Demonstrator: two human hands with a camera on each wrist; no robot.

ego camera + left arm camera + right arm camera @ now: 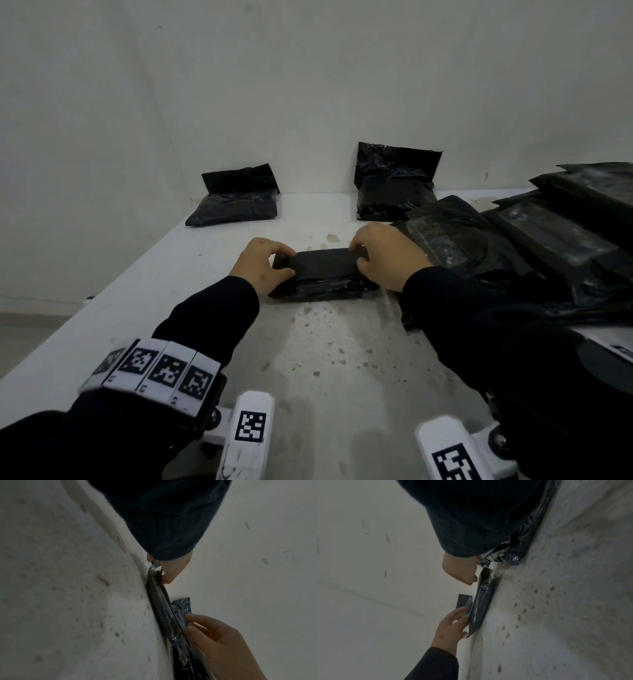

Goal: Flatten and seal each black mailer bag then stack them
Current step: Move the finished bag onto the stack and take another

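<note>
A small black mailer bag (325,272) lies flat on the speckled white table (342,359), its flap folded over the top. My left hand (270,265) pinches its left end, fingers curled over the far edge and thumb on the near side. My right hand (380,260) grips the right end the same way. From the left wrist view the bag (161,609) runs edge-on between my left hand (169,573) and right hand (214,635). The right wrist view shows the bag (481,601) between my right hand (460,573) and left hand (452,626).
Two filled black mailers lean against the back wall, one at the left (236,200) and one at the centre (394,185). A loose pile of black mailers (548,240) covers the table's right side, right behind my right hand. The table's left edge (85,301) drops to the floor.
</note>
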